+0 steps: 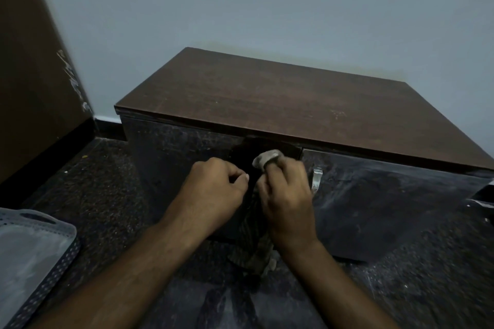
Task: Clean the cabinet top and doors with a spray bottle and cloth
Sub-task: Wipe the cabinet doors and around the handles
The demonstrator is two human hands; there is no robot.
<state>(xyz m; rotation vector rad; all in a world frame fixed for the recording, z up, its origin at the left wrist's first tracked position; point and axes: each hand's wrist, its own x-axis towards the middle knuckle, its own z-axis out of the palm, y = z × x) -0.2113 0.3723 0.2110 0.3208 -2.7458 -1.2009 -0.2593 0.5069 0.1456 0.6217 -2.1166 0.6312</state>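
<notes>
A low brown cabinet stands against the wall, with a wood-grain top (280, 99) and two dark glossy doors (387, 211) that reflect the floor. My right hand (287, 195) is closed on a striped grey-brown cloth (252, 248), which wraps over a fingertip near the top of the doors and hangs down to the floor. My left hand (216, 189) is curled just left of it, close to the cloth, with nothing clearly in it. A metal handle (316, 177) shows on the right door. No spray bottle is in view.
A grey perforated plastic tray or lid (32, 254) lies on the dark speckled floor at the lower left. A brown wooden panel (34, 88) rises on the left. The pale wall runs behind the cabinet.
</notes>
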